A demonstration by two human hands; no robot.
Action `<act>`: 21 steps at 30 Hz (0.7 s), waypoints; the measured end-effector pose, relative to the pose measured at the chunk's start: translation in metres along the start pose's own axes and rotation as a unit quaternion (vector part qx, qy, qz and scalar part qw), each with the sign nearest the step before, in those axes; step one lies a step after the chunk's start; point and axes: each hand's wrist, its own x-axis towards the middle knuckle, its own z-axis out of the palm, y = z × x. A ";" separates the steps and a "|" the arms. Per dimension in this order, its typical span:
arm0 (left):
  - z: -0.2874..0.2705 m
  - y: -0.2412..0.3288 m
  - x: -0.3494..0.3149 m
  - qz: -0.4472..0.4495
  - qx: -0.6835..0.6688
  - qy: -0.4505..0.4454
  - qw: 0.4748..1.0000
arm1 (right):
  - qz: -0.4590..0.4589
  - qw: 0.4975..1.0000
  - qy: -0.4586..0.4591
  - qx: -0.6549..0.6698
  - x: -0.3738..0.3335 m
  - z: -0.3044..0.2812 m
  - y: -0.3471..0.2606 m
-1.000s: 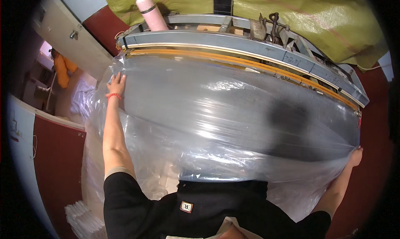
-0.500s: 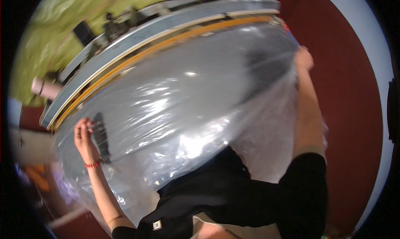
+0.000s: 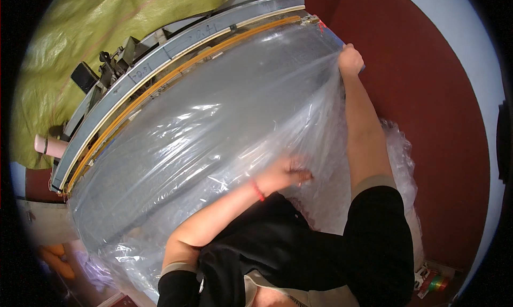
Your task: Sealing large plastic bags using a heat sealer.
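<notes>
A wide sheet of clear plastic film (image 3: 181, 130) lies over a grey surface and drapes down toward my body. At the far right corner, my right hand (image 3: 351, 61) is closed on the gathered edge of the film, beside a blue edge strip. Folds in the film fan out from that grip. My left hand (image 3: 283, 173), blurred by motion, is over the film in front of my body. Its fingers look apart, with nothing visible in them; whether it touches the film I cannot tell.
A grey metal rail (image 3: 160, 55) with an orange strip (image 3: 176, 71) runs along the far side. Behind it are a black phone-like object (image 3: 84, 77), a pink bottle (image 3: 49, 146) and yellow-green sheeting (image 3: 117, 18). Crumpled film (image 3: 398, 157) hangs at right above the dark red floor (image 3: 443, 130).
My left hand has swept from the far left across to the middle, near my body. My right hand keeps its grip, and the film now shows more folds by it. The view has shifted.
</notes>
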 end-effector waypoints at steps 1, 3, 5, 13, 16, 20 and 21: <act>-0.003 0.011 -0.009 -0.020 -0.024 -0.121 0.992 | -0.003 1.000 0.002 0.000 0.000 0.001 0.000; -0.003 0.058 -0.043 0.153 0.108 -0.202 0.961 | 0.003 1.000 -0.003 -0.008 0.001 0.000 0.006; -0.013 0.095 -0.089 0.310 0.107 -0.254 0.910 | 0.004 1.000 -0.010 -0.012 0.002 -0.001 0.007; -0.090 0.077 -0.446 0.318 0.103 0.226 0.915 | 0.007 0.999 -0.047 -0.021 -0.004 -0.008 -0.004; -0.060 0.067 -0.459 0.329 0.073 0.393 0.856 | -0.006 0.999 -0.031 -0.029 -0.005 -0.019 0.000; -0.076 0.075 -0.578 0.312 0.050 0.607 0.729 | -0.011 0.998 -0.053 -0.036 -0.010 -0.014 -0.011; -0.087 0.079 -0.594 0.312 0.039 0.646 0.695 | -0.020 0.998 -0.045 -0.048 -0.004 -0.011 -0.001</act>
